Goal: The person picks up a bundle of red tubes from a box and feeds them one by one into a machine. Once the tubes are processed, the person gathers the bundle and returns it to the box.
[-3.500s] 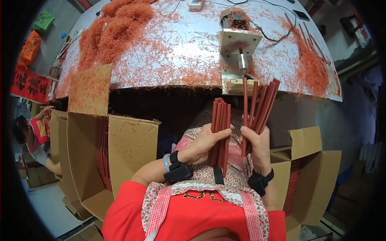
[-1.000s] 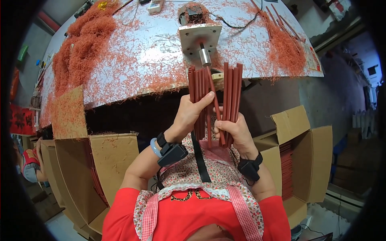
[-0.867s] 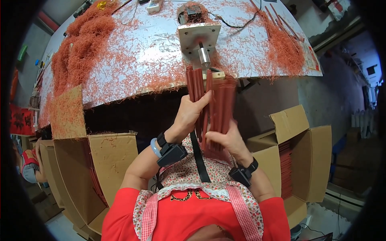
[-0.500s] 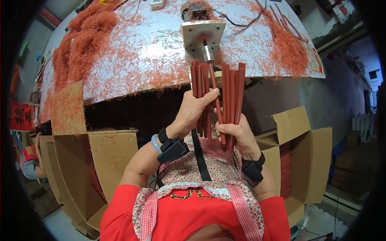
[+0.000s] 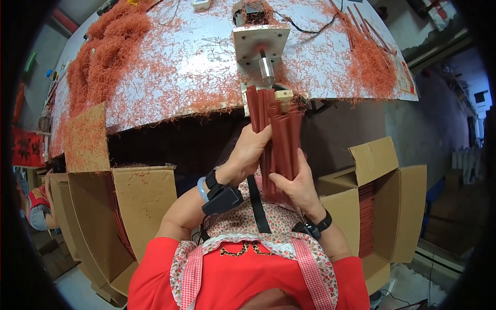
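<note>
My left hand [image 5: 247, 154] is closed around a bundle of thin dark-red sticks [image 5: 261, 106], which stand nearly upright in front of my apron. A second bundle of red sticks [image 5: 283, 142] is gripped in my right hand [image 5: 298, 187], its thumb laid across the front. The two bundles meet side by side, the right one partly covering the left. Just beyond their tops, a silver cylindrical spindle [image 5: 266, 71] sticks out from a white metal plate [image 5: 261, 42] on a motor [image 5: 253, 13]. No stick is visible in the spindle.
Red shavings [image 5: 111, 57] heap on the left of the white table [image 5: 191, 62], with another pile [image 5: 369, 64] and loose sticks at right. Open cardboard boxes holding red sticks stand at left [image 5: 144, 201] and right [image 5: 411, 212]. Another person [image 5: 39, 209] is at far left.
The single stick that reached the spindle has come away from it. My right hand has brought its bundle left against the left one, and both bundles sit slightly lower.
</note>
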Motion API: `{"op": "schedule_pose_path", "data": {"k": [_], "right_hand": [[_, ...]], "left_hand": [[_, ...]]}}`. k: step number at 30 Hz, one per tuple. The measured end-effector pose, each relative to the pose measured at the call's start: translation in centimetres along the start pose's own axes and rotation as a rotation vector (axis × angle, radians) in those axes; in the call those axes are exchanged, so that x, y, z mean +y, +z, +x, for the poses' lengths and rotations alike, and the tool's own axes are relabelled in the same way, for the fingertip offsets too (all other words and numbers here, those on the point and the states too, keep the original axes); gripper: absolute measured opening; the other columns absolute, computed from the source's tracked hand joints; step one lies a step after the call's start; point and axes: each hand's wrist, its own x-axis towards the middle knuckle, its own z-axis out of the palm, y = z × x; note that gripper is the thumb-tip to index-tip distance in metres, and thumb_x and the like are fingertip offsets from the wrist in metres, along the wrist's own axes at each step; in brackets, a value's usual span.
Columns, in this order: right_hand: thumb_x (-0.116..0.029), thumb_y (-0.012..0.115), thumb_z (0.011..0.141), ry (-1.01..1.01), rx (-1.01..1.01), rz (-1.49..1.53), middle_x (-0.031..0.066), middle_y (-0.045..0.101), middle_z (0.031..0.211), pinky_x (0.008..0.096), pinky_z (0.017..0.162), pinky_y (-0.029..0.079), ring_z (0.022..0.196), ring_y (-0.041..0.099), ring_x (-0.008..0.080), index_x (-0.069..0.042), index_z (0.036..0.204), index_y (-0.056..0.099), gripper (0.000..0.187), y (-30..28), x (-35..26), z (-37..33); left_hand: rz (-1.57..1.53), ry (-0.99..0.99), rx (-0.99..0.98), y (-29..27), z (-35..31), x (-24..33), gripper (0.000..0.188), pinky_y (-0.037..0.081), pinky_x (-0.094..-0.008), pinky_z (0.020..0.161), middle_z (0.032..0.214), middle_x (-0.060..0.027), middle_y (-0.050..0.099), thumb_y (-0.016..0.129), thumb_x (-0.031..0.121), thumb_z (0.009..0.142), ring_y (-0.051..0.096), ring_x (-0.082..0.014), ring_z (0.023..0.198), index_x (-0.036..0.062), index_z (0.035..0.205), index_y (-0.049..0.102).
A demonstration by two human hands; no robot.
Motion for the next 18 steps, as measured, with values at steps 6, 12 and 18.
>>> {"op": "schedule_pose_path", "data": {"k": [6,12,18], "right_hand": [[-0.004,0.065,0.075,0.266,-0.053,0.515,0.0067,0.058,0.100,0.0256,0.074,0.049,0.083,0.058,0.0111,0.000,0.125,0.043,0.054,-1.2,-2.8,0.1],[-0.003,0.064,0.075,0.190,-0.031,0.490,0.0068,0.060,0.091,0.0252,0.069,0.050,0.075,0.059,0.0121,0.000,0.123,0.045,0.051,-1.5,-2.5,2.1],[-0.003,0.064,0.075,0.235,0.017,0.479,0.0059,0.059,0.088,0.0254,0.064,0.050,0.071,0.059,0.0118,0.001,0.122,0.046,0.051,-0.4,-3.2,0.4]], "left_hand": [[0.051,-0.038,-0.051,-0.8,-0.2,-0.3,0.026,0.050,-0.0269,0.069,0.083,-0.0044,0.063,0.060,0.024,0.091,0.060,-0.0116,0.073,0.0003,0.101,0.060],[0.047,-0.014,-0.051,-0.9,2.0,1.1,0.024,0.050,-0.0265,0.074,0.086,-0.0031,0.063,0.064,0.023,0.089,0.061,-0.0111,0.079,0.0028,0.101,0.061],[0.068,-0.077,0.016,-0.7,0.2,0.3,0.022,0.050,-0.0255,0.073,0.084,-0.0036,0.064,0.065,0.022,0.087,0.061,-0.0111,0.077,0.0028,0.098,0.063]]}}
